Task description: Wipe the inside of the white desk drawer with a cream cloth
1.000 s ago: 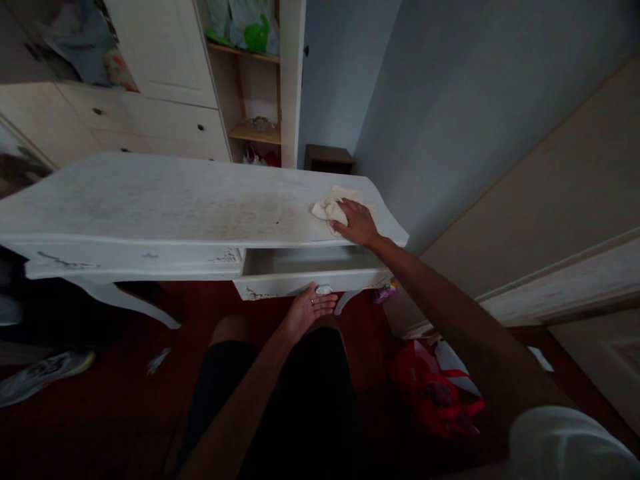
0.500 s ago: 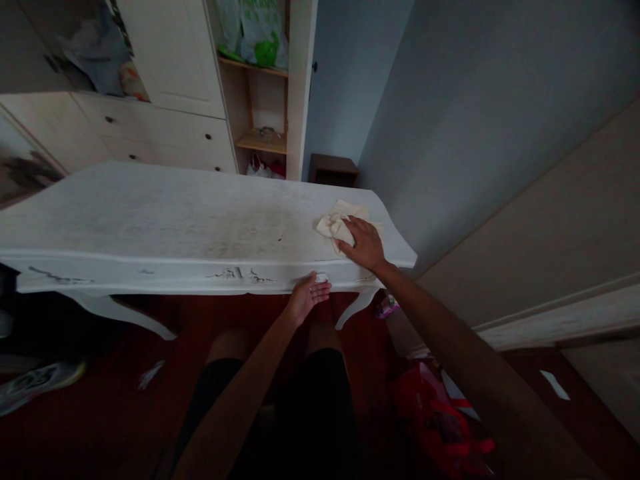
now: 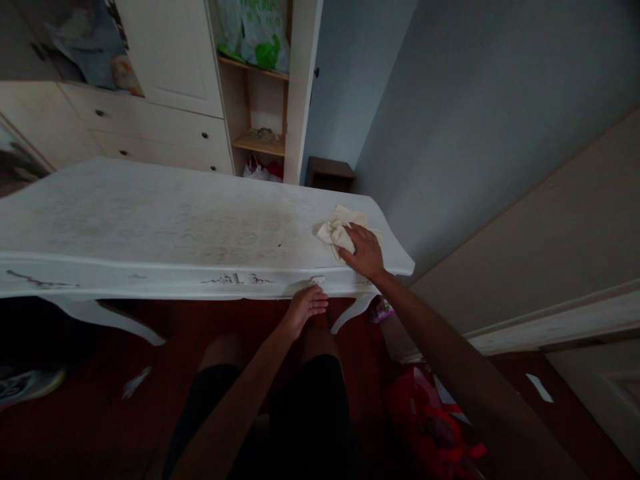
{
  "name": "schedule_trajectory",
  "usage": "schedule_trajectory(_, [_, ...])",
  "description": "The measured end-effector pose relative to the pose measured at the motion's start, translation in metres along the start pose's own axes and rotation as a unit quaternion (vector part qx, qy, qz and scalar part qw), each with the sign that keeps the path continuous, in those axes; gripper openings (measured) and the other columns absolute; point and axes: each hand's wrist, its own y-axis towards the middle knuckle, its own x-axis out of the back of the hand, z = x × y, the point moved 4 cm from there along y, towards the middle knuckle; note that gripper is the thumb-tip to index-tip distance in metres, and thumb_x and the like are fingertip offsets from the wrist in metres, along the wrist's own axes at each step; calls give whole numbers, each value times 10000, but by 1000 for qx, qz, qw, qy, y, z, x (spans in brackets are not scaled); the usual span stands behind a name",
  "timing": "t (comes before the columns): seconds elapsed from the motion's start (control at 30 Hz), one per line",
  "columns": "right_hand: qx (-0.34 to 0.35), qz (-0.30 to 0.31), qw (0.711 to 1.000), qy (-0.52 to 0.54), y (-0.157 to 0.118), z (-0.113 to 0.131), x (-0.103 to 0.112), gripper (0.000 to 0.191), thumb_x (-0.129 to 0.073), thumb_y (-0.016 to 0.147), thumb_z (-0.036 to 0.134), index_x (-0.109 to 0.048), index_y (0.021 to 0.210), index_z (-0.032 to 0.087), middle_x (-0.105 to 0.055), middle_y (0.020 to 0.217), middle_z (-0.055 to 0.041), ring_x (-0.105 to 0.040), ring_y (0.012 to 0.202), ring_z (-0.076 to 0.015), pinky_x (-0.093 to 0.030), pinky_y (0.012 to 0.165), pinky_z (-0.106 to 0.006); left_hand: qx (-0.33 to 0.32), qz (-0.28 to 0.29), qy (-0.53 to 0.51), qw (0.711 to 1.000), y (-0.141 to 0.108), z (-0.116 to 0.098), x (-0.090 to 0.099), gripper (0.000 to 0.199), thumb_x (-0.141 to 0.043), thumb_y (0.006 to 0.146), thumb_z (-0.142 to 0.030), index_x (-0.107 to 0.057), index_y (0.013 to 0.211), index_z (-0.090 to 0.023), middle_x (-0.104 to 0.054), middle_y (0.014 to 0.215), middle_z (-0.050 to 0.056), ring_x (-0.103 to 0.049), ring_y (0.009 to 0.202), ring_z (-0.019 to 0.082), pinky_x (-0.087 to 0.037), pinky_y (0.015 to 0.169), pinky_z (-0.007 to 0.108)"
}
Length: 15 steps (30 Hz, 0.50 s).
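A cream cloth (image 3: 336, 233) lies bunched on the right part of a worn white table (image 3: 150, 200). My right hand (image 3: 364, 253) rests on the cloth, its fingers curled over the bunched part and pressing it to the tabletop. In front of the table's edge is my left hand (image 3: 306, 307), fingers stretched out and slightly apart, holding nothing. It is just below a white knob (image 3: 318, 281) on the table's front; whether it touches the front panel I cannot tell. Dark smudges mark the middle of the tabletop, along with a small dark speck (image 3: 279, 244).
Behind the table stands a white cabinet (image 3: 175, 53) with drawers and open shelves holding plastic bags (image 3: 263, 40). A small brown box-shaped unit (image 3: 330, 173) stands by the grey wall (image 3: 480, 100). A red bag (image 3: 415, 407) lies on the floor to the right, and a shoe (image 3: 33, 387) at left.
My left hand has dropped slightly away from the knob. My right hand stays on the cloth with little movement. The view has shifted a little.
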Motion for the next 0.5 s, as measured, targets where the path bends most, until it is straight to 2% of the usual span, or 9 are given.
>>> schedule_trajectory(0.1, [-1, 4, 1000, -2, 0, 0, 0, 559, -563, 862, 419, -538, 1374, 196, -540, 1430, -134, -476, 1323, -321, -358, 1104, -513, -41, 51, 97, 993, -32, -24, 2, 228, -739, 762, -343, -711, 852, -135, -742, 823, 108, -680, 698, 193, -530, 684, 318])
schedule_trajectory(0.2, [-3, 2, 1000, -2, 0, 0, 0, 560, -566, 857, 413, -534, 1376, 205, -539, 1431, -134, -475, 1323, -324, -355, 1100, -528, -115, 102, 151, 977, -64, -73, 0, 285, -729, 773, -384, -735, 904, -131, -737, 814, 104, -660, 683, 190, -524, 674, 327])
schedule_trajectory(0.27, [-2, 3, 1000, -1, -1, 1, -1, 559, -569, 853, 408, -535, 1374, 209, -540, 1430, -135, -478, 1321, -325, -354, 1099, -532, -203, 72, 172, 961, -75, -118, 3, 284, -691, 797, -400, -732, 884, -133, -724, 792, 81, -634, 650, 169, -520, 676, 328])
schedule_trajectory(0.33, [-1, 3, 1000, -2, -1, 1, -1, 555, -573, 852, 403, -541, 1369, 201, -545, 1425, -139, -483, 1316, -323, -357, 1098, -523, -286, 18, 201, 937, -72, -164, 11, 257, -645, 815, -376, -722, 856, -134, -707, 757, 60, -621, 634, 156, -514, 671, 320])
schedule_trajectory(0.43, [0, -2, 1000, -6, -1, 1, -1, 558, -587, 845, 392, -553, 1358, 174, -553, 1413, -154, -493, 1307, -322, -364, 1098, -502, -362, -73, 275, 888, -47, -217, 32, 182, -608, 804, -291, -704, 814, -137, -681, 713, 34, -597, 604, 127, -494, 648, 284])
schedule_trajectory(0.5, [0, -7, 1000, -7, -1, 0, -1, 562, -594, 841, 390, -555, 1356, 168, -555, 1410, -160, -498, 1302, -325, -370, 1092, -503, -379, -129, 328, 856, -26, -239, 51, 115, -616, 757, -228, -693, 764, -143, -652, 650, 13, -566, 568, 111, -460, 598, 250])
